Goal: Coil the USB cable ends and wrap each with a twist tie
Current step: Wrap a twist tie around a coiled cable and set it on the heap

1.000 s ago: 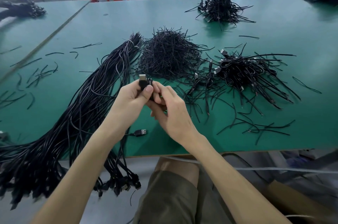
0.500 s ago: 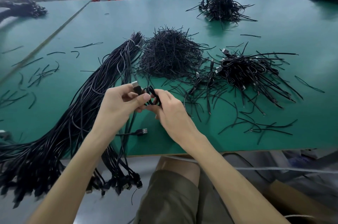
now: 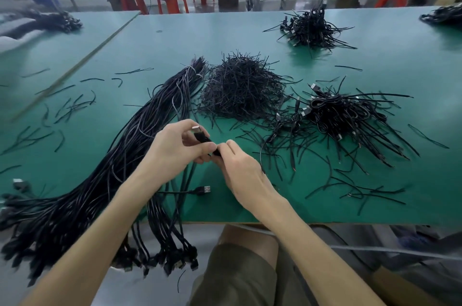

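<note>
One cable end is sitting between both hands, low over the table, near its front edge. Its plug is poking up-left out of the left hand, which is gripping the plug body with the thumb pressing across. The right hand is pinching the coiled part from the other side, fingertips curled in.

Against a second ago, the plug is tipping from upright to slanted and both hands are dropping closer to the table. The loops showing open half a second ago are now being squeezed tight and mostly hidden between the thumbs. Judging by that, the coil is formed and being held ready for tying. Whether a tie is on it yet, cannot tell.

A loose plug is lying just below the hands. The bundle is running off to the left, the tie heap sitting just behind, the done pile to the right, and a far pile well back.
</note>
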Tool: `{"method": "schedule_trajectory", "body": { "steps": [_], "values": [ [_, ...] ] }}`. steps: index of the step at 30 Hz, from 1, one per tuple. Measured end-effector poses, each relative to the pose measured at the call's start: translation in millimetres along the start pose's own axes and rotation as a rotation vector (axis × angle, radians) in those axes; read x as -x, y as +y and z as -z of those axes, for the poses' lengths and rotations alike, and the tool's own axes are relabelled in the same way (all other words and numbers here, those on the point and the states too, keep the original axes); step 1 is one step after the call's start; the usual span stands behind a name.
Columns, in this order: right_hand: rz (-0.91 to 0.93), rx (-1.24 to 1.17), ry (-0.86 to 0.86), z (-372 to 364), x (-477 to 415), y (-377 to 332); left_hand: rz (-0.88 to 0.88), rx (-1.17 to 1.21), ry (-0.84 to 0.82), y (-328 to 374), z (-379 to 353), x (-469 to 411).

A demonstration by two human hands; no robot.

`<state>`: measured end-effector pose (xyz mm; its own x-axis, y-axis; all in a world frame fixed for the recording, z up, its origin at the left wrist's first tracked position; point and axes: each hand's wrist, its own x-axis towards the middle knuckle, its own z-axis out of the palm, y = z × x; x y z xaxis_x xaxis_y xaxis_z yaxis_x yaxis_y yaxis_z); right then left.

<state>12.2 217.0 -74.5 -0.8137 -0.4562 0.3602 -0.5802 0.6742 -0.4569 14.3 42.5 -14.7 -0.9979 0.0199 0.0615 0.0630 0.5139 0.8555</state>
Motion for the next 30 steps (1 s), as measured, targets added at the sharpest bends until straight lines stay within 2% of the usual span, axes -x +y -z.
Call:
{"method": "schedule_trajectory", "body": {
  "steps": [5,11,16,20,24,28,30],
  "values": [
    [-0.018,0.106,-0.011,2.6,-1.0,-4.5,0.151,0.454,0.011,3.1,-3.6,0.0],
    [-0.031,0.096,-0.017,-1.7,-1.5,-10.1,0.253,0.633,-0.058,-1.2,-0.3,-1.6],
    [-0.02,0.214,0.006,-0.3,6.1,-19.2,0.282,0.589,-0.224,-7.0,7.5,-3.6],
    [0.019,0.33,0.01,21.1,7.2,-23.9,0.243,0.364,-0.4,-4.8,24.9,-12.4],
    [0.152,0.417,-0.123,47.3,0.4,-26.5,0.193,0.143,-0.603,0.2,44.9,-28.6],
    [0.248,0.503,-0.15,70.0,-4.4,-31.9,0.143,0.262,-0.883,2.0,58.1,-43.2],
    [0.269,0.553,-0.229,75.9,-9.1,-26.9,0.093,0.229,-0.95,4.7,55.2,-48.7]
  ]
}}
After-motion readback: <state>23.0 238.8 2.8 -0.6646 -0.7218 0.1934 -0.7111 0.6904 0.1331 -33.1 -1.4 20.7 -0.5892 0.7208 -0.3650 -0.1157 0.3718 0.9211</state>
